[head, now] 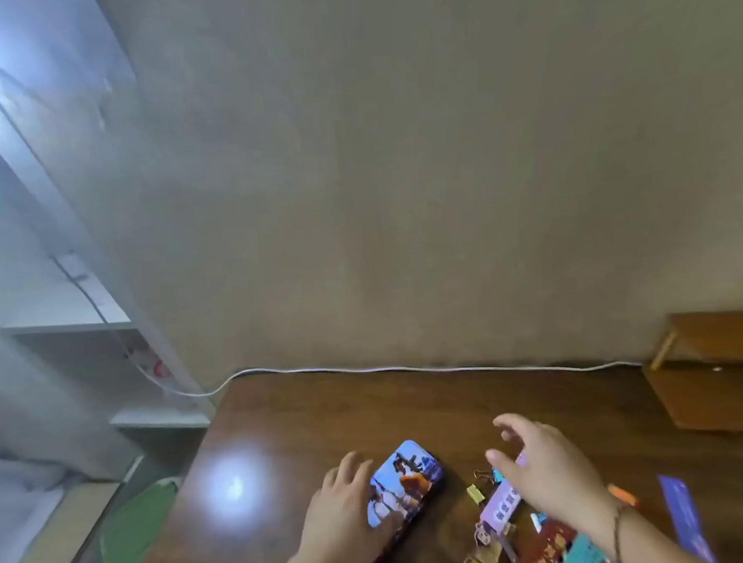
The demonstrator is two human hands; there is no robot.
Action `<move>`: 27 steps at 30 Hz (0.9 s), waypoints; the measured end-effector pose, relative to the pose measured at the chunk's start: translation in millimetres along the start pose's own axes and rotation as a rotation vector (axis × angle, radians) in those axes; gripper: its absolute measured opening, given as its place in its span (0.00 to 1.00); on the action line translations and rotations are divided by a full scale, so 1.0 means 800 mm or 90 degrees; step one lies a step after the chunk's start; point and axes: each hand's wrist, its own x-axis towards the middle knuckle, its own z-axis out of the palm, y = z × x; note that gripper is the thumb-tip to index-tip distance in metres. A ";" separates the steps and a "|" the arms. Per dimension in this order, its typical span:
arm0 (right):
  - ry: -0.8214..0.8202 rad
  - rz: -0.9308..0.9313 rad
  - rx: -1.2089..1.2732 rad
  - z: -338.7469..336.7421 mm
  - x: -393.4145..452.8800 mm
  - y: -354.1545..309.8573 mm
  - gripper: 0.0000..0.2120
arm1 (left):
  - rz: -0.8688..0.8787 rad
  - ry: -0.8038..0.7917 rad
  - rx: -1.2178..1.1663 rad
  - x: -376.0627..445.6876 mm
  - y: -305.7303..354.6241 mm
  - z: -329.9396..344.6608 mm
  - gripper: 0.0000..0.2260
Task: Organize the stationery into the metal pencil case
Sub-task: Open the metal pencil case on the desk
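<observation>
Left hand (342,507) lies palm-down on the brown table (308,420), its fingers fairly straight along the left side of the metal pencil case (406,483) and its thumb against the case's near edge; whether it truly clasps the tin cannot be told through the blur. That case, lid shut and printed with a colourful picture, sits flat and slanted near the table's front edge. Right hand (542,471) hovers with fingers spread loosely and holding nothing, palm down above the scattered stationery just right of the case, the forearm reaching in from the lower right with a thin bracelet (616,531) at the wrist. Under and around it lie a purple strip (500,502), a yellow clip (475,493), a gold binder clip (484,474) and an orange pen (622,494). A white cable (410,368) runs along the table's far edge by the wall.
</observation>
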 end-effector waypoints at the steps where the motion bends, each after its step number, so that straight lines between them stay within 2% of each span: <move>1: -0.046 0.015 -0.007 0.023 -0.008 0.001 0.20 | -0.019 -0.051 0.030 -0.004 -0.006 0.017 0.36; 4: -0.168 0.028 -0.038 0.098 -0.033 0.012 0.22 | -0.051 -0.127 0.116 -0.018 -0.018 0.064 0.45; 7: -0.255 -0.013 -0.072 0.148 -0.047 0.007 0.27 | -0.038 -0.128 0.172 -0.017 -0.034 0.087 0.42; 11: -0.235 0.000 -0.087 0.171 -0.037 -0.002 0.29 | -0.019 -0.127 0.156 -0.006 -0.054 0.086 0.38; 14: -0.171 0.048 -0.087 0.171 -0.016 0.002 0.32 | 0.008 -0.141 0.060 0.000 -0.068 0.071 0.38; 16: -0.158 0.081 -0.087 0.168 0.000 0.007 0.35 | 0.022 -0.154 -0.079 0.005 -0.084 0.053 0.35; 19: -0.175 0.092 -0.078 0.172 0.019 0.014 0.34 | -0.046 -0.161 -0.378 0.018 -0.114 0.026 0.22; 21: -0.181 0.070 -0.073 0.176 0.028 0.014 0.31 | -0.145 -0.064 -0.502 0.028 -0.131 0.021 0.12; 22: -0.183 0.058 -0.072 0.179 0.032 0.013 0.29 | -0.185 -0.009 -0.520 0.032 -0.138 0.024 0.10; 24: -0.170 0.051 -0.077 0.184 0.036 0.011 0.25 | -0.228 0.030 -0.517 0.036 -0.149 0.036 0.10; 27: -0.114 0.068 -0.074 0.189 0.036 0.007 0.22 | -0.257 0.033 -0.487 0.038 -0.159 0.057 0.21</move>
